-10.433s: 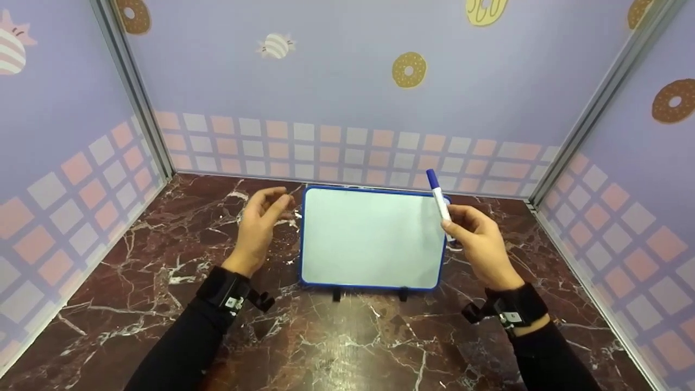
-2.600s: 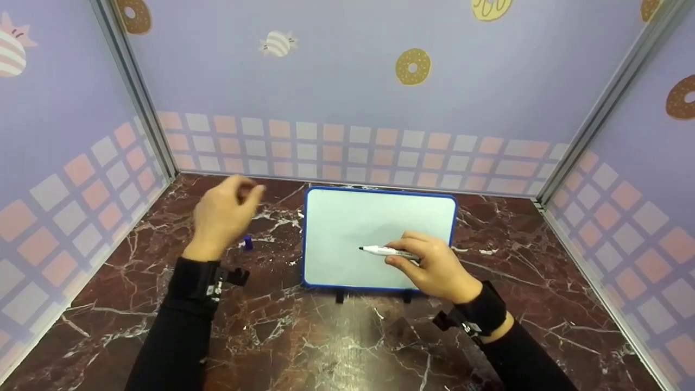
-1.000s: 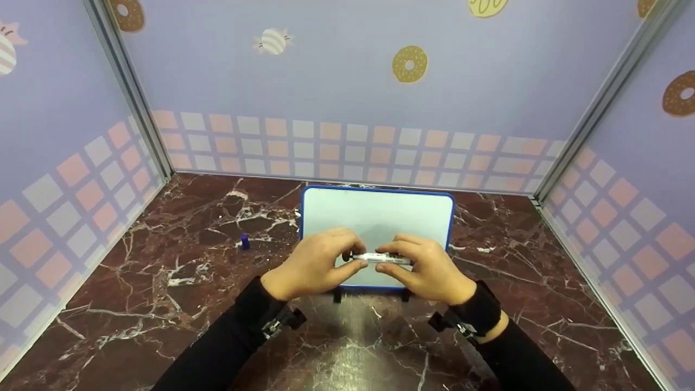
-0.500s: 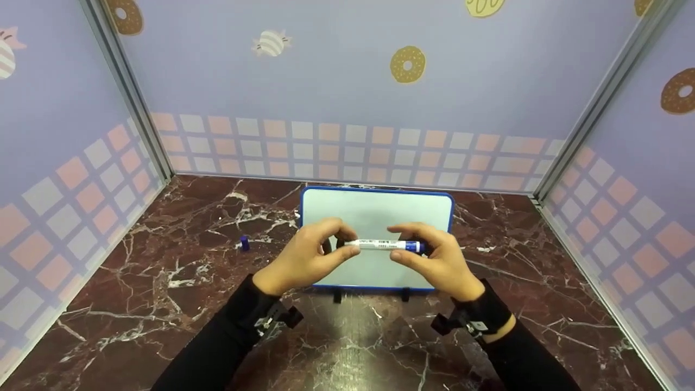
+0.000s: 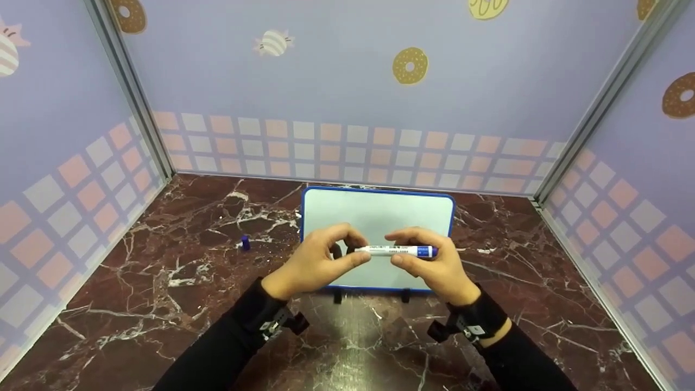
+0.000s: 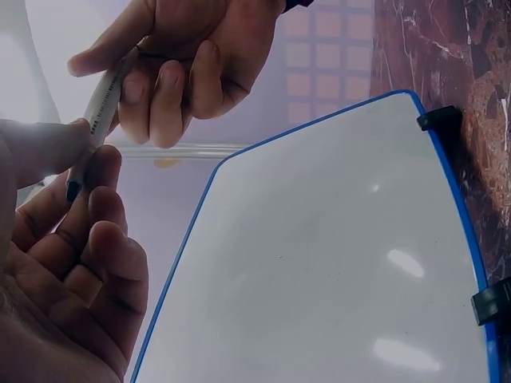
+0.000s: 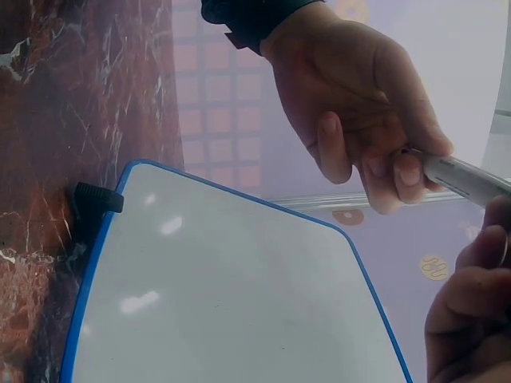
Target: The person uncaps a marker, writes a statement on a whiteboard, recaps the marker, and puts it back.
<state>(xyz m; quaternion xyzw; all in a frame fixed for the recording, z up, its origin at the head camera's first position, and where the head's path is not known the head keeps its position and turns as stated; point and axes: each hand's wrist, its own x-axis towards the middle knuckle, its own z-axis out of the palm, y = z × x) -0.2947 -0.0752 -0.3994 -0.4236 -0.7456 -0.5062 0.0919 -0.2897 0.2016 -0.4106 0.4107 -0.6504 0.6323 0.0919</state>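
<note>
A white marker with a blue rear end (image 5: 399,251) lies crosswise in front of the whiteboard (image 5: 374,206). My left hand (image 5: 320,260) pinches it near the dark tip, which shows past the thumb in the left wrist view. My right hand (image 5: 434,263) holds it toward the blue end, thumb below and fingers above and behind. The right wrist view shows the marker barrel (image 7: 463,177) running between the hands. A blue marker cap (image 5: 245,243) sits on the table to the left. Nothing is written on the blue-framed board where it shows.
The whiteboard leans back on black feet (image 5: 337,296) on the dark red marbled table (image 5: 163,304). Patterned purple panels (image 5: 336,81) close off the back and both sides, with metal posts (image 5: 130,87) at the corners.
The blue cap has come off the marker and now sits on the table. My left hand has joined at the tip end; the marker has shifted so its blue rear end shows.
</note>
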